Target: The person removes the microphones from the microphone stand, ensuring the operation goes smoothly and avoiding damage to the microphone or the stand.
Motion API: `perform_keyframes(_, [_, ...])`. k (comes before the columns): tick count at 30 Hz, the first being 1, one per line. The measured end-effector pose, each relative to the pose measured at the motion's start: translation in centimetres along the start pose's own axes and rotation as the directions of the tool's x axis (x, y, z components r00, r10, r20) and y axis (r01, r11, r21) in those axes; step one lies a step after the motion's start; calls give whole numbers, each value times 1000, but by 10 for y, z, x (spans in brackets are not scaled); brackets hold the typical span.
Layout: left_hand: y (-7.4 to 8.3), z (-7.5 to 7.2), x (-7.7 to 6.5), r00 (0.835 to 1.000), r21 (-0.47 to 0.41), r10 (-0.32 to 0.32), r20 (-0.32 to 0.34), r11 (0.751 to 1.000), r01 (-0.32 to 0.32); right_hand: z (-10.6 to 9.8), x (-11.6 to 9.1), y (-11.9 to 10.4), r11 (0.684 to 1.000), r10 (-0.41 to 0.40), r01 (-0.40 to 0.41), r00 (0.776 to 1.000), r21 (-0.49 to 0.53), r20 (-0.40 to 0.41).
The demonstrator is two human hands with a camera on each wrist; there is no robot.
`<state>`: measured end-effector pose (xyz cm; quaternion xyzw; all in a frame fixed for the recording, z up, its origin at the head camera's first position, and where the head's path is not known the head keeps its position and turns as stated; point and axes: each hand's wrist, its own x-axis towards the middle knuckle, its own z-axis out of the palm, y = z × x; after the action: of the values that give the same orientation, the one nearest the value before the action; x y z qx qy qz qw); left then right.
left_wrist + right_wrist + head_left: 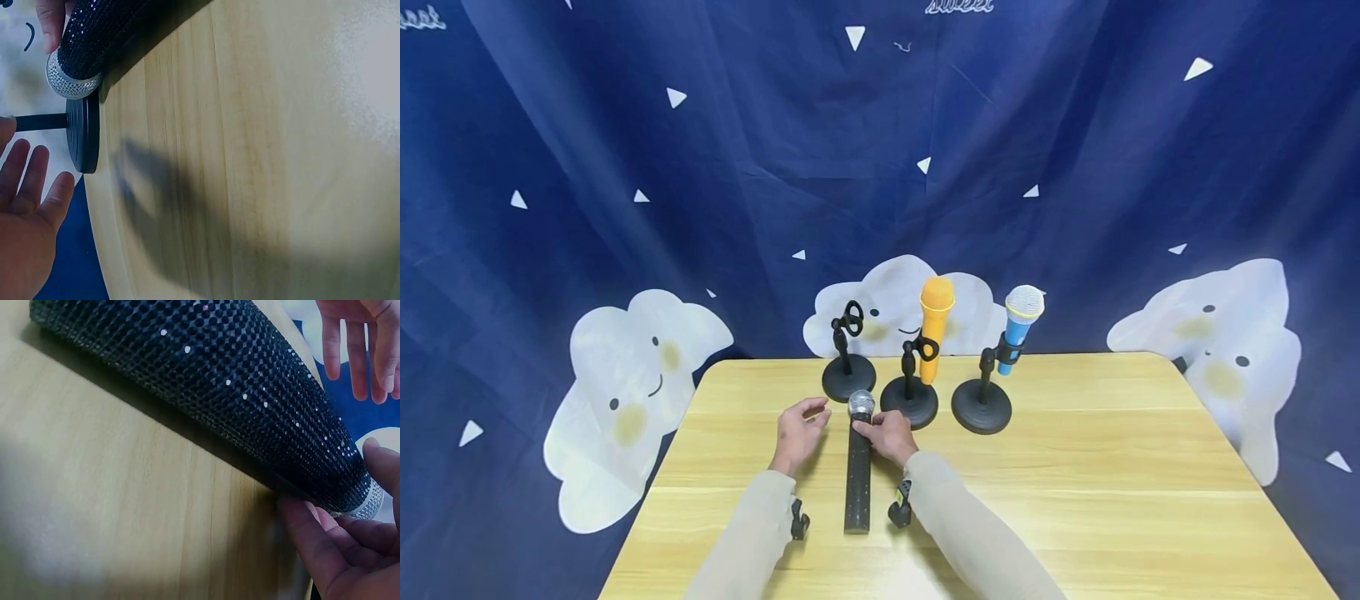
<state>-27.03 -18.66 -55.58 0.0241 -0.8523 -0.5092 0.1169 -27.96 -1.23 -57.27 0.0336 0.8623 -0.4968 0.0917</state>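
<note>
A black, rhinestone-studded microphone with a silver mesh head points away from me on the table. My right hand pinches it just below the head, thumb on one side and fingers on the other, as the right wrist view shows of the microphone. My left hand is to the left of the microphone, apart from it, fingers loosely bent and holding nothing. Just beyond the mesh head stands a black microphone stand with an unfilled ring clip.
Right of that stand, a second stand carries a yellow microphone. A third stand has a blue microphone with a white head. The wooden table ends at a dark blue curtain with cloud prints.
</note>
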Motion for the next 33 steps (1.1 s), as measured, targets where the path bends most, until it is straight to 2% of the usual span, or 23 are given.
perform_keyframes(13, [3,2,1,999,12,-26,25,1000,26,-2,0,7,1000,-5,5,1000,24,11])
perform_keyframes(25, [8,6,4,999,5,-23,43,1000,23,-7,-1,8,1000,-4,4,1000,-25,-4])
perform_keyframes(30, [13,7,6,998,-11,-30,48,999,30,-7,-2,10,1000,3,-3,1000,-16,-1])
perform_keyframes(33, [15,9,8,999,-28,-12,50,1000,13,-13,-5,12,1000,-15,15,1000,-11,9])
